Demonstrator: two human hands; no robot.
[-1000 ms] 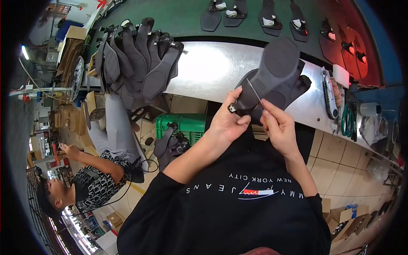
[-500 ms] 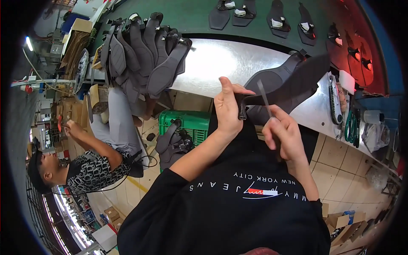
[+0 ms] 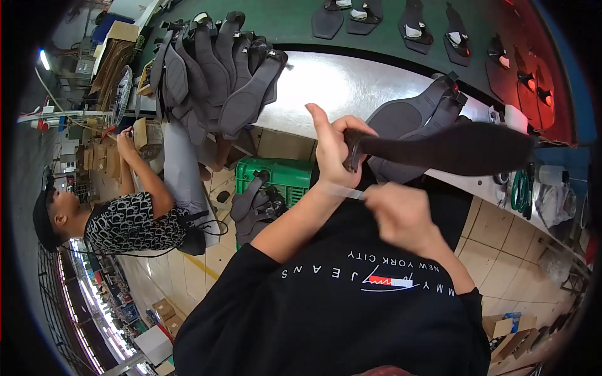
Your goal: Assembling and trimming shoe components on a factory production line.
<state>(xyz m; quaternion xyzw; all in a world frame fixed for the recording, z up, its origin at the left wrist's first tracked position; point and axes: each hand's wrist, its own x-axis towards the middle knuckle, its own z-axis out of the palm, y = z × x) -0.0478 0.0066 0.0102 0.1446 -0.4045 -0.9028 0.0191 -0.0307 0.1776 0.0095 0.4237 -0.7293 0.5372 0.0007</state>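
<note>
My left hand [image 3: 333,153] is closed round the narrow end of a dark sandal [image 3: 458,150], thumb sticking up. The sandal's broad sole extends to the right, roughly level, over the bench edge. Below it, my right hand [image 3: 401,213] is smeared by motion but pinches a thin translucent strip [image 3: 346,191]. That strip points left and crosses in front of my left wrist; whether it touches the skin I cannot tell. Behind the held sandal, more grey sandals [image 3: 401,116] lie on the metal bench.
A heap of grey sandals [image 3: 216,69] covers the bench's left part. Beyond is a green belt [image 3: 263,25] carrying several sandals. A green crate [image 3: 282,178] stands below the bench. Scissors [image 3: 520,188] lie at right. A co-worker [image 3: 135,216] sits at left.
The sandal has swung down from slanting up-right to nearly level. My right hand has moved down and left, and its strip now points left instead of up. The co-worker's hands have risen.
</note>
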